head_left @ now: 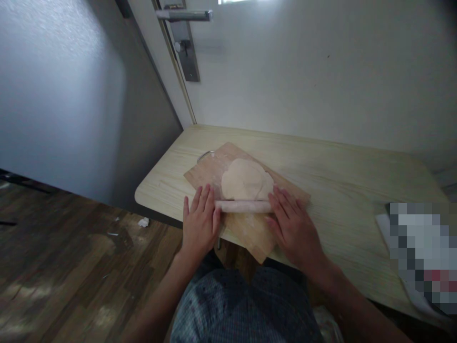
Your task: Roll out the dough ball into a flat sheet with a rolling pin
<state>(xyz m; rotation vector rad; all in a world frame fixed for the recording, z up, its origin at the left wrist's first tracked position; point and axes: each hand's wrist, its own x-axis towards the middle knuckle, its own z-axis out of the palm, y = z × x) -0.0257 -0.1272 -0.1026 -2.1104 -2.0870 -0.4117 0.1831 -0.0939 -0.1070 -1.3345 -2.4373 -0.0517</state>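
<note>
A pale rolling pin [244,206] lies crosswise along the near edge of a flattened sheet of dough [246,181]. The dough rests on a wooden cutting board [246,231], set at an angle on the table and dusted with flour. Over the pin's left end lies my left hand [201,221], open, its fingers stretched forward. My right hand [294,226] lies flat over the right end, also open, fingers extended and the tips near the dough's right edge. Both ends of the pin are hidden under the hands.
The light wood table [357,190] stands against a white door [303,71] with a metal handle [185,15]. A metal loop [205,156] sits at the board's far left. A blurred-out object [424,257] lies at right. Paper scraps [143,222] dot the floor.
</note>
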